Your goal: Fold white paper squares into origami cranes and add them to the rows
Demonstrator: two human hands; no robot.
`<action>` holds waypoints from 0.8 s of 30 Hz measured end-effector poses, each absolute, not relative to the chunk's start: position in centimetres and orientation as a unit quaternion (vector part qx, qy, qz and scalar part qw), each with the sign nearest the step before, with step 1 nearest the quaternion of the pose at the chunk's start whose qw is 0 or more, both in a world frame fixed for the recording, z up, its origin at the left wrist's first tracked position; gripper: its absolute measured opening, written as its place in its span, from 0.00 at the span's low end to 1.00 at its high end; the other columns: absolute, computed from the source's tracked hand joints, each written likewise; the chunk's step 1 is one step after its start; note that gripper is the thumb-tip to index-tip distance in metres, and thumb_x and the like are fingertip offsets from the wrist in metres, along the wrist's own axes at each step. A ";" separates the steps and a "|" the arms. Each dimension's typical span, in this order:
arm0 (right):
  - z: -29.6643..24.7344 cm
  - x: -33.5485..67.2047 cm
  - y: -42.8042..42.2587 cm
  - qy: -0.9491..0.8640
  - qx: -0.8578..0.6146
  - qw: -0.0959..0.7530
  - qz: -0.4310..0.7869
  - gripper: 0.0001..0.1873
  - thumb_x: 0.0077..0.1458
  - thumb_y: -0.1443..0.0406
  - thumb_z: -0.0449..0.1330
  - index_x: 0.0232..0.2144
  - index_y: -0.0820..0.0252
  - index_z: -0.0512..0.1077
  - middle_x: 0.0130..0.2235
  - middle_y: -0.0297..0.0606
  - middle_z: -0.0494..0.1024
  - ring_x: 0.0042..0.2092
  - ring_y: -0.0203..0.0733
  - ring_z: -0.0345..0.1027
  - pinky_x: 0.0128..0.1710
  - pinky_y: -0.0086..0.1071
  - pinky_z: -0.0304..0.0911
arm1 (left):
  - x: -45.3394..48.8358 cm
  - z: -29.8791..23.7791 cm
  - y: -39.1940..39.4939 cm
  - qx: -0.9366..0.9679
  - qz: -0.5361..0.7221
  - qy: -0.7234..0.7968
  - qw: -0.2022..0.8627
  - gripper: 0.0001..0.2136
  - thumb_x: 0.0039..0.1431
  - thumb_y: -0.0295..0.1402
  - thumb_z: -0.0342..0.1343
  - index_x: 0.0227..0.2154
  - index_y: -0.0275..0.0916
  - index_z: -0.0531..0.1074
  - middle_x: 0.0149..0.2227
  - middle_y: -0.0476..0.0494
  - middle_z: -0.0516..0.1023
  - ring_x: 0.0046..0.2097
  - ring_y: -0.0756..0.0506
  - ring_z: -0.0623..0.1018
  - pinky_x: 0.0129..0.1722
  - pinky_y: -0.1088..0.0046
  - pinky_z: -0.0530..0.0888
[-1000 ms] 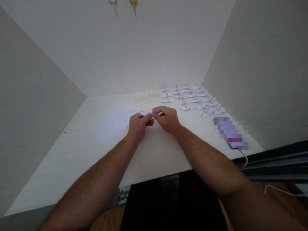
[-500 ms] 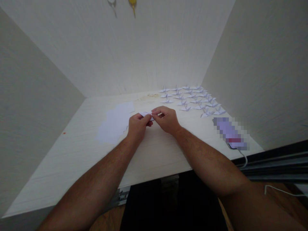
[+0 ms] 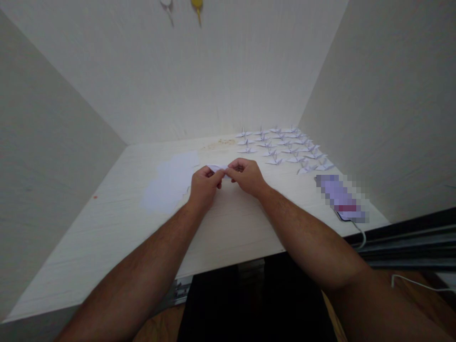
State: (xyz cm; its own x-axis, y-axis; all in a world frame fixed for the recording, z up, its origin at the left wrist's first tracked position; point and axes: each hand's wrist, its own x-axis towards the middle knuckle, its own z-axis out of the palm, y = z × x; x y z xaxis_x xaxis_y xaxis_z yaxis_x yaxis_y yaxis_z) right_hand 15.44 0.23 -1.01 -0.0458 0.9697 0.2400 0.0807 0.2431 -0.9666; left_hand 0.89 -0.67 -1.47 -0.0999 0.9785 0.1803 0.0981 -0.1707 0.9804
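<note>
A small folded piece of white paper [image 3: 218,167] is held between my two hands above the middle of the table. My left hand [image 3: 205,184] pinches its left part, thumb on top. From the other side, my right hand [image 3: 246,175] grips the right end between thumb and fingers, and the two thumbs nearly meet. The fingers cover much of the paper, so its exact fold is hard to see. Left of my left hand lies a spread of white paper sheets [image 3: 171,180]. Several folded white paper cranes [image 3: 274,153] stand in rows beyond my right hand.
A phone [image 3: 338,195], blurred by pixels, lies near the right edge with a white cable [image 3: 362,237] plugged in. Pale walls enclose the white table [image 3: 228,232] at the back and both sides. A yellow hook [image 3: 197,5] hangs on the back wall.
My right hand has shifted slightly, its fingers curling in closer behind the paper. More of the paper's upper edge shows between the hands. The cranes, sheets and phone have stayed put.
</note>
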 end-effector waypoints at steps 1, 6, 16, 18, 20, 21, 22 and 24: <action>-1.0 15.4 0.2 -0.586 -0.446 0.524 0.427 0.10 0.47 0.61 0.66 0.26 0.61 0.71 0.22 0.31 0.74 0.23 0.32 0.67 0.22 0.26 0.63 | 0.9 -1.5 -0.6 0.532 0.547 0.502 0.407 0.09 0.47 0.37 0.64 0.23 0.37 0.73 0.18 0.51 0.70 0.21 0.52 0.66 0.21 0.75 0.62; -0.7 15.2 0.0 -0.565 -0.437 0.525 0.463 0.07 0.47 0.64 0.65 0.25 0.61 0.71 0.22 0.30 0.73 0.23 0.32 0.66 0.23 0.26 0.67 | 1.1 -1.5 -0.6 0.512 0.557 0.498 0.424 0.07 0.46 0.35 0.63 0.23 0.37 0.73 0.19 0.50 0.71 0.21 0.52 0.67 0.21 0.75 0.62; -1.1 15.0 0.0 -0.575 -0.467 0.524 0.421 0.07 0.47 0.63 0.63 0.24 0.60 0.70 0.21 0.30 0.72 0.23 0.32 0.66 0.23 0.27 0.64 | 1.3 -1.1 -0.9 0.509 0.557 0.498 0.428 0.06 0.45 0.34 0.63 0.23 0.38 0.73 0.19 0.51 0.70 0.21 0.52 0.67 0.21 0.75 0.63; -1.1 15.0 0.0 -0.578 -0.478 0.526 0.401 0.07 0.47 0.63 0.63 0.24 0.60 0.70 0.22 0.30 0.72 0.24 0.33 0.66 0.23 0.26 0.62 | 1.3 -1.0 -0.9 0.512 0.559 0.486 0.435 0.07 0.46 0.35 0.63 0.23 0.38 0.73 0.19 0.51 0.70 0.21 0.52 0.67 0.22 0.75 0.63; -1.2 15.0 0.1 -0.583 -0.481 0.525 0.392 0.07 0.46 0.63 0.62 0.24 0.60 0.70 0.22 0.31 0.73 0.25 0.33 0.66 0.24 0.27 0.62 | 1.2 -1.0 -0.9 0.515 0.562 0.485 0.429 0.07 0.47 0.35 0.63 0.23 0.38 0.73 0.18 0.52 0.70 0.21 0.52 0.67 0.22 0.75 0.63; -1.2 15.0 0.1 -0.586 -0.478 0.524 0.392 0.07 0.46 0.62 0.63 0.24 0.60 0.70 0.23 0.31 0.73 0.25 0.34 0.66 0.24 0.27 0.62 | 1.1 -1.0 -0.8 0.516 0.563 0.489 0.422 0.08 0.47 0.36 0.63 0.23 0.38 0.73 0.18 0.52 0.69 0.21 0.52 0.66 0.22 0.75 0.62; -1.3 15.0 0.1 -0.588 -0.472 0.525 0.394 0.07 0.46 0.62 0.63 0.24 0.60 0.71 0.23 0.31 0.73 0.25 0.34 0.66 0.25 0.27 0.63 | 1.0 -1.1 -0.8 0.518 0.563 0.492 0.416 0.08 0.48 0.36 0.63 0.23 0.38 0.73 0.18 0.52 0.69 0.21 0.52 0.66 0.22 0.75 0.62; -1.4 15.0 0.1 -0.594 -0.460 0.527 0.399 0.09 0.46 0.61 0.64 0.25 0.61 0.71 0.23 0.31 0.73 0.26 0.34 0.66 0.26 0.28 0.65 | 0.9 -1.2 -0.6 0.521 0.562 0.493 0.412 0.08 0.48 0.36 0.64 0.23 0.38 0.73 0.19 0.52 0.69 0.21 0.52 0.66 0.22 0.75 0.61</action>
